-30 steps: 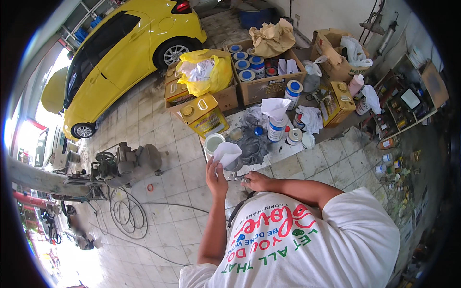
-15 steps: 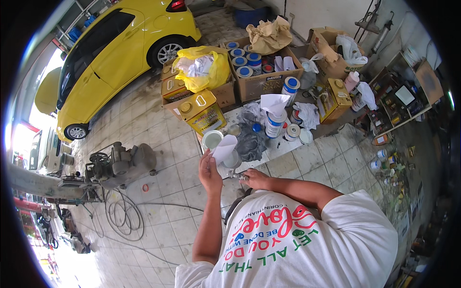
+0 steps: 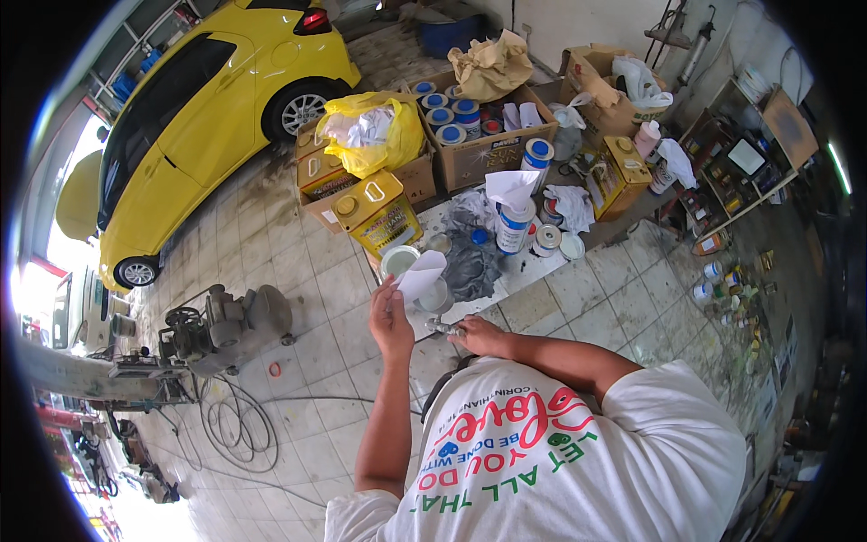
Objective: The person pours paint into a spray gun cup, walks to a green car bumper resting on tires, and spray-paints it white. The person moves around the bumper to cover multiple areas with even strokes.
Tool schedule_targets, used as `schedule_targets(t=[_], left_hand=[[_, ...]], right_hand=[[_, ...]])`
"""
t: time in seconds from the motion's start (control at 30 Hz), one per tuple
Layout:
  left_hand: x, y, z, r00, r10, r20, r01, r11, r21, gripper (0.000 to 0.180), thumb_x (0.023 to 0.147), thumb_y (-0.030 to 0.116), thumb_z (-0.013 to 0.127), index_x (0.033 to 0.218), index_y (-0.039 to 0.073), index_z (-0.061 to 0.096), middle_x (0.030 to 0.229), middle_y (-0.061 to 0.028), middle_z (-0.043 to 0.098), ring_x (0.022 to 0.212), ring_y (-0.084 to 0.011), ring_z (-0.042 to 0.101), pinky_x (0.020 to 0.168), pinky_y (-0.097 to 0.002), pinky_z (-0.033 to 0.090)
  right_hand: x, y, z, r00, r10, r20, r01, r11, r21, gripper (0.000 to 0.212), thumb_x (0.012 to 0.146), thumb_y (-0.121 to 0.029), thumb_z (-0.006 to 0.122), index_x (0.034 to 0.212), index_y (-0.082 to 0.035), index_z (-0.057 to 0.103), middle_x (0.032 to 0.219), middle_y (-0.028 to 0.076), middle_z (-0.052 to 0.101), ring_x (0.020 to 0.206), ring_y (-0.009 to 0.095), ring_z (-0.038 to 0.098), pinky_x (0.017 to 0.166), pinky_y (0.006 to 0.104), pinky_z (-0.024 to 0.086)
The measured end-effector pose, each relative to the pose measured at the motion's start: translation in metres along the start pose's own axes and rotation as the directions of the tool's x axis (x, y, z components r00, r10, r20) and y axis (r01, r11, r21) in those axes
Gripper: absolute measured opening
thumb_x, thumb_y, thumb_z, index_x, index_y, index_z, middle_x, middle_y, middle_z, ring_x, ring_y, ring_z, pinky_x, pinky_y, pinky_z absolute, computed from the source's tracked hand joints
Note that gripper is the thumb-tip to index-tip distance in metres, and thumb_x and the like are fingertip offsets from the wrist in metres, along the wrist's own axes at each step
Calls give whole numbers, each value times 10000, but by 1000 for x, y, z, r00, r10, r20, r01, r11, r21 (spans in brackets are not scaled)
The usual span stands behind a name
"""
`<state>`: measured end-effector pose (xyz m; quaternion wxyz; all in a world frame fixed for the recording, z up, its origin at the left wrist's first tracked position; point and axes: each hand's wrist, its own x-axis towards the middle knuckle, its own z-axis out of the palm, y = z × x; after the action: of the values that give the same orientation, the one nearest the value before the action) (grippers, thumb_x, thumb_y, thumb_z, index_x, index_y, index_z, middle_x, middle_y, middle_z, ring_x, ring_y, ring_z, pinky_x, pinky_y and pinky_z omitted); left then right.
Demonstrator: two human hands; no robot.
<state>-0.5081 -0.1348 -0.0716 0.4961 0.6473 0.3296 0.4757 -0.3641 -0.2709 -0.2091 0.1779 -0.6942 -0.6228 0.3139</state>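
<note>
My left hand [image 3: 390,318] has its fingers closed round a rolled sheet of white paper [image 3: 423,275]. The paper leans over a round pale cup [image 3: 437,298] and partly covers it. My right hand [image 3: 479,337] grips a small metal spray gun [image 3: 442,326], mostly hidden by the fingers, just below that cup. Whether cup and gun are joined I cannot tell. Beyond the paper stands an open can with pale content [image 3: 397,262]. A dark grey rag [image 3: 471,266] lies to the right, beside a white-and-blue can [image 3: 514,228] with paper in its top.
Yellow thinner tins [image 3: 377,212] and a carton of cans [image 3: 492,161] stand at the back. A yellow car [image 3: 194,117] is parked far left. An air compressor [image 3: 226,325] sits on the left, its hose [image 3: 237,425] coiled on the tiled floor. A shelf [image 3: 750,167] is at right.
The view has shifted slightly. Both hands keep their holds, and the paper stays over the cup with almost no movement.
</note>
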Motion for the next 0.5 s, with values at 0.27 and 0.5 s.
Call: schedule_targets(t=[0.27, 0.5], left_hand=[[38, -16, -11, 999, 5, 51, -3, 999, -46, 222, 1032, 113, 545, 1107, -75, 634, 1235, -135, 644, 1155, -178, 571, 1028, -307, 420], [67, -35, -21, 992, -86, 89, 96, 988, -121, 244, 1042, 136, 546, 1151, -64, 634, 1179, -88, 653, 1101, -139, 567, 1004, -284, 420]], right_hand=[[16, -5, 6, 992, 107, -64, -103, 993, 57, 551, 983, -508, 537, 1083, 18, 667, 1085, 242, 656, 1109, 388, 592, 982, 462, 467], [27, -13, 8, 975, 155, -159, -146, 987, 67, 565, 979, -516, 543, 1036, 29, 677, 1001, 266, 672, 1004, 431, 633, 897, 498, 505]])
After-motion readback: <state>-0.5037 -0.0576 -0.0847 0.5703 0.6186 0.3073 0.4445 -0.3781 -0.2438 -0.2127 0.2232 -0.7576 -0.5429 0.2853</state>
